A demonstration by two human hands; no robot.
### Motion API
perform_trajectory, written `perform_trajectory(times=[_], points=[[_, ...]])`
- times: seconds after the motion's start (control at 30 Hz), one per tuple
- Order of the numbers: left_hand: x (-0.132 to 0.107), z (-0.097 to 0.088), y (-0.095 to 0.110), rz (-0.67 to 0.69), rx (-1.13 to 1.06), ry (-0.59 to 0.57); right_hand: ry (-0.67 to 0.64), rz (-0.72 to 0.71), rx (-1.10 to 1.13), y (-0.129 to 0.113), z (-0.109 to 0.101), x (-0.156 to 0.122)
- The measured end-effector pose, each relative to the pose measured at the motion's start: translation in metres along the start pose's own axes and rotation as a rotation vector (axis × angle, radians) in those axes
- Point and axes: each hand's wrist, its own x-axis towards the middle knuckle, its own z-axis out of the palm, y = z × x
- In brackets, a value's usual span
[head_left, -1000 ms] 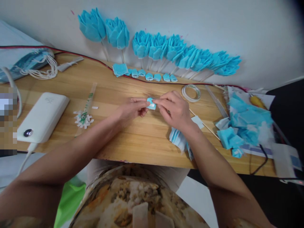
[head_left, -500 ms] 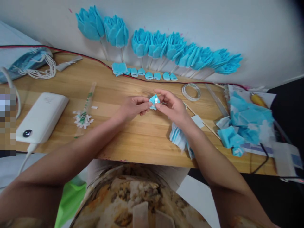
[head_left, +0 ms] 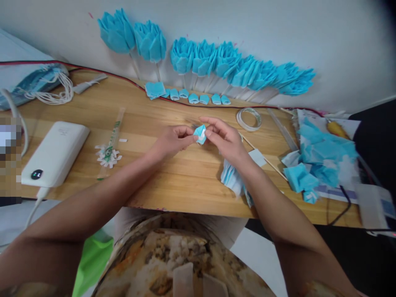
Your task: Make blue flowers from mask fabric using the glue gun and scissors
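Note:
Between my two hands is a small folded blue petal (head_left: 200,133) with a white strip on its face, raised over the middle of the table. My left hand (head_left: 176,140) pinches its left edge between thumb and fingers. On the other side my right hand (head_left: 224,136) grips the right edge, its thumb by the white strip. Behind them a row of similar folded petals (head_left: 193,98) lies beside a stack of blue squares (head_left: 155,89). A pleated blue-white mask piece (head_left: 231,178) rests under my right forearm.
Blue fabric flowers on sticks (head_left: 182,55) lean along the wall. A tape roll (head_left: 248,119), a thin stick (head_left: 275,168) and a bag of blue pieces (head_left: 328,152) lie to the right. At left are a white power bank (head_left: 57,152), white cords (head_left: 60,88) and a clear strip with white tabs (head_left: 108,154).
The petal has tilted slightly in my fingers, and my right thumb has moved up along its right edge. Both hands stay in nearly the same place.

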Motion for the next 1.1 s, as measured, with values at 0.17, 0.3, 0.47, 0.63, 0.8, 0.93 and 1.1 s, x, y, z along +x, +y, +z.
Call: perform_trajectory(times=[0.17, 0.3, 0.47, 0.63, 0.8, 0.93, 1.1], points=[[0.0005, 0.0004, -0.0029, -0.005, 0.036, -0.032, 0.032, 0.005, 0.001, -0.0022, 0.0002, 0.0000], [-0.0006, 0.0002, -0.0045, 0.014, 0.051, -0.049, 0.060, -0.014, -0.074, -0.0030, -0.0011, -0.0004], [-0.0007, 0.0007, -0.0061, 0.030, 0.054, -0.052, 0.019, -0.019, -0.047, -0.0049, 0.0005, -0.0009], [0.0012, 0.0045, -0.0100, 0.067, 0.079, -0.086, -0.004, -0.027, -0.055, -0.0076, 0.0061, -0.0029], [-0.0007, 0.0039, -0.0053, 0.049, 0.040, -0.026, 0.103, -0.024, -0.033, -0.0058, 0.0021, -0.0022], [-0.0015, 0.0000, -0.0015, 0.048, -0.021, 0.057, 0.064, -0.004, 0.032, -0.0009, -0.0001, -0.0001], [0.0015, -0.0011, -0.0046, 0.078, -0.071, 0.091, -0.059, 0.010, 0.091, 0.0021, 0.0044, -0.0003]])
